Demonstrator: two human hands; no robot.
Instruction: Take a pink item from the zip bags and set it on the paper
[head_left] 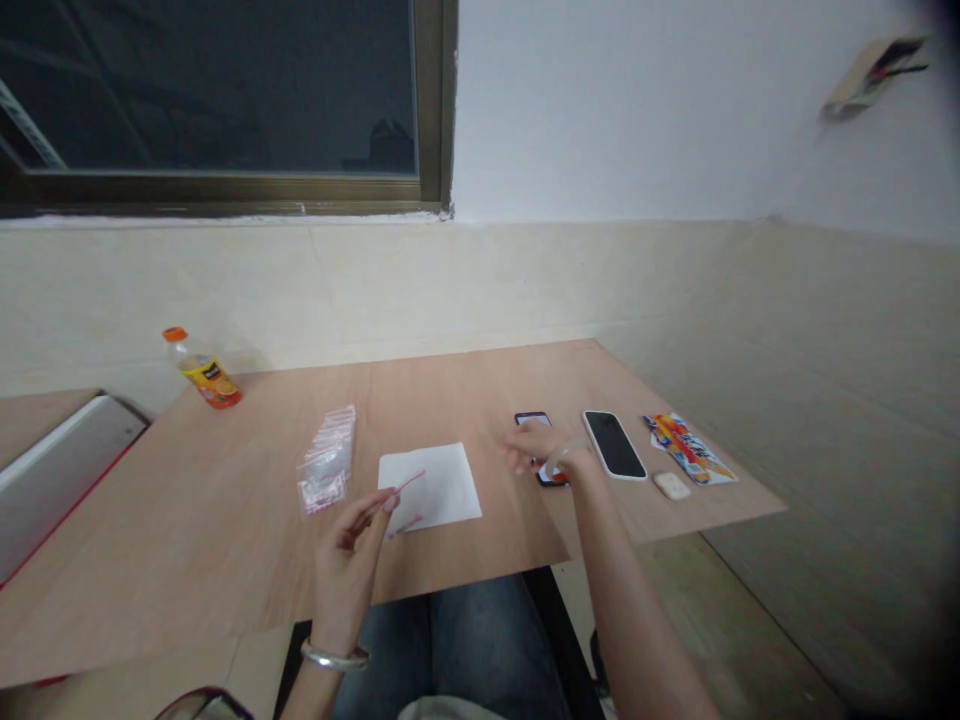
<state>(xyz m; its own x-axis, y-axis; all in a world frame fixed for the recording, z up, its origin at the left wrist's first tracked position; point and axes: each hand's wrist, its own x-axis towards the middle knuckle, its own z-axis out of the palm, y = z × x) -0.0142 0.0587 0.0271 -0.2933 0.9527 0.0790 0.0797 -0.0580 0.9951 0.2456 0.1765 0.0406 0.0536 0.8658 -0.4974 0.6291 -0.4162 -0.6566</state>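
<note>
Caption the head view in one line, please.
Left hand holds a thin red stick over white paper; right hand covers a phone.

The bare left hand [345, 570] was raised at the lower middle of the frame, with its thumb and forefinger [379, 507] pinched together and pointing toward the upper right, and its other fingers curled loosely beneath. A smooth silver bangle [334, 656] circled the left wrist. The bare right hand [541, 450] reached out right of centre, blurred, with its fingers stretched toward the left. Its long bare forearm [630, 590] rose from the lower right of the frame.
</note>
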